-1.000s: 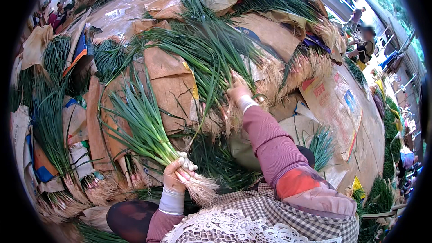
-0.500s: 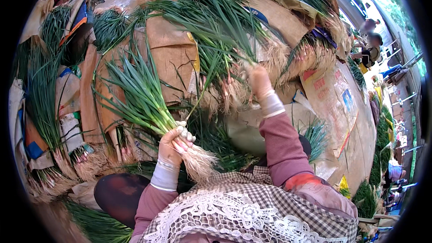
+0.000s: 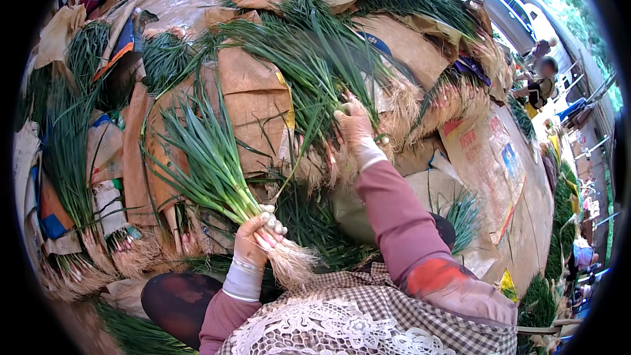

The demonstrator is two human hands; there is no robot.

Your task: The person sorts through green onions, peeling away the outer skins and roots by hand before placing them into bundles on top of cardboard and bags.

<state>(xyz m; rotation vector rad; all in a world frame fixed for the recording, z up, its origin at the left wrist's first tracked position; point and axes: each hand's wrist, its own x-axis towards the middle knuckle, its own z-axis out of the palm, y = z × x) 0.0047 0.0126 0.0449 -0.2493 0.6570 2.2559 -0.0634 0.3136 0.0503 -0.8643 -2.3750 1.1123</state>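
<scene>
Gripping a scallion bunch [image 3: 217,177], left fingers [image 3: 273,218] wrapped above its roots; right fingers [image 3: 351,118] clasping piled scallions [image 3: 309,72].

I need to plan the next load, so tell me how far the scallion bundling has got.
Done: several bunches already lie laid out on cardboard at the left. In hand: the left hand has its grip closed around a bunch of scallions near the roots, while the right hand reaches into the loose pile ahead. Left: that pile and more heaps behind it look unsorted, so much remains.
</scene>
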